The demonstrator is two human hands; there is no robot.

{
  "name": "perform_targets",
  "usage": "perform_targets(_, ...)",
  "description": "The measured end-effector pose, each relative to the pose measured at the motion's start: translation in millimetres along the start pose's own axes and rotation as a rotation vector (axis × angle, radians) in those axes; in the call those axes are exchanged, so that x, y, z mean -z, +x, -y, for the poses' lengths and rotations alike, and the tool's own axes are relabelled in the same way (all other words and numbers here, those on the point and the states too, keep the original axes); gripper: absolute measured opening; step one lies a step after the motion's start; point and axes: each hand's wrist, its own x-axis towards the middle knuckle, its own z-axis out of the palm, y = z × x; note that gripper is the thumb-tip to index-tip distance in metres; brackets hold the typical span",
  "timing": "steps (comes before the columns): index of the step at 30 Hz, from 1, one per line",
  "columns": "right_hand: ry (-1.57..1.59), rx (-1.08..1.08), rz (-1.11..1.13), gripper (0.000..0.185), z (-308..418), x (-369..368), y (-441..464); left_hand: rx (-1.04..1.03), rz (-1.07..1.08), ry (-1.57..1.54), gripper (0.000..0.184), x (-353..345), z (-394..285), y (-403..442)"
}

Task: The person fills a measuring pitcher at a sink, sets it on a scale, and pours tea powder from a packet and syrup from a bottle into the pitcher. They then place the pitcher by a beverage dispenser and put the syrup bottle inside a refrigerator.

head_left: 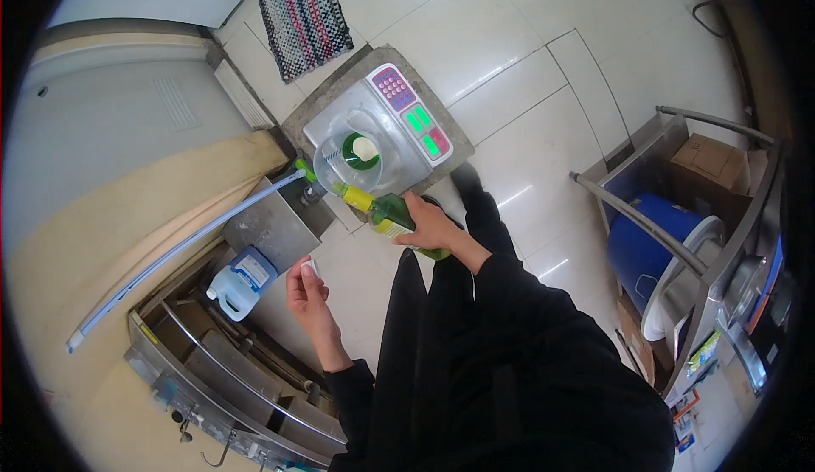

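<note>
My right hand [431, 224] is wrapped around a green bottle [392, 214] with a yellow neck. The bottle is tilted, its mouth at the near rim of a clear bowl [327, 166]. Inside the bowl show green liquid [350, 151] and a pale, whitish patch [365, 149]. Beneath the bowl is a digital scale [407, 158] with a lit green display. Lower down, my left hand [310, 302] is closed, pinching a small white piece [311, 266] between its fingertips, apart from the bottle. What that piece is, I cannot make out.
A squeegee-like pole [187, 255] with a green end leans at the left. Below it stands a blue-labelled jug [242, 283] beside a metal rack. A woven mat [304, 19] lies on the tiles. At right, a metal cart [641, 221] holds a blue drum [649, 234] and a cardboard box [711, 166].
</note>
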Motion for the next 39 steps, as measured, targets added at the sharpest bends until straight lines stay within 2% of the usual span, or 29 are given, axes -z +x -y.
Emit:
perform_targets(11, -0.003, 0.239, -0.129, 0.074, 4, -2, -3, 0.008, -0.013, 0.002, 0.028, 0, 1, 2)
perform_targets(18, 0.006, 0.379, -0.192, 0.068, 18, 6, -13, -0.102, -0.025, -0.005, 0.032, -11, -9, 13)
perform_targets(29, -0.030, 0.380, -0.203, 0.066, 47, 30, -63, -0.096, 0.118, -0.210, 0.035, -24, -35, 9)
perform_targets(36, -0.082, 0.365, -0.184, 0.064, 52, 34, -74, -0.234, 0.154, 0.056, 0.030, -22, -37, 4)
perform_targets(39, -0.191, 0.368, -0.167, 0.071, 52, 35, -77, -0.339, 0.164, 0.163, 0.031, -23, -44, 1)
